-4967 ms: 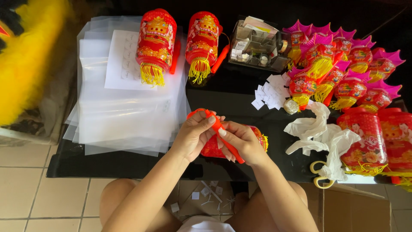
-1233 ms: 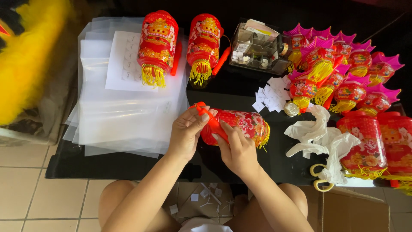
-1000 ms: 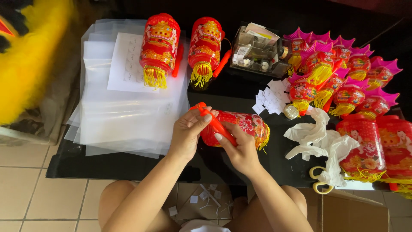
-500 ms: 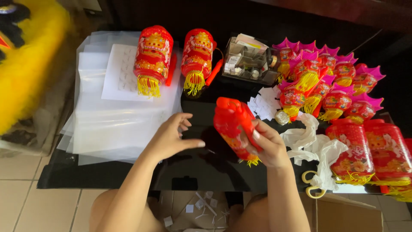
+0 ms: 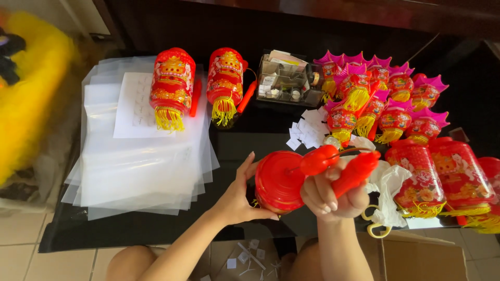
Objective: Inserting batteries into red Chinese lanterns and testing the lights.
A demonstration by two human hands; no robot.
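Head view is showing a red lantern (image 5: 280, 181) being held up over the black table (image 5: 245, 140), its round end facing the camera. Right hand (image 5: 333, 195) is clenching its grip around the lantern's orange-red handle (image 5: 354, 171). Left hand (image 5: 237, 195) is cupping the lantern's left side, fingers loosely spread. Clear plastic bags (image 5: 140, 166) are lying to the left, two finished lanterns (image 5: 172, 86) resting beyond.

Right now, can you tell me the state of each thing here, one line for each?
Red lantern: held up, round end toward the camera.
Red handle stick: gripped in the right hand.
Left hand: open, fingers against the lantern's side.
Two finished lanterns: lying on the clear plastic bags.
Clear box: open.
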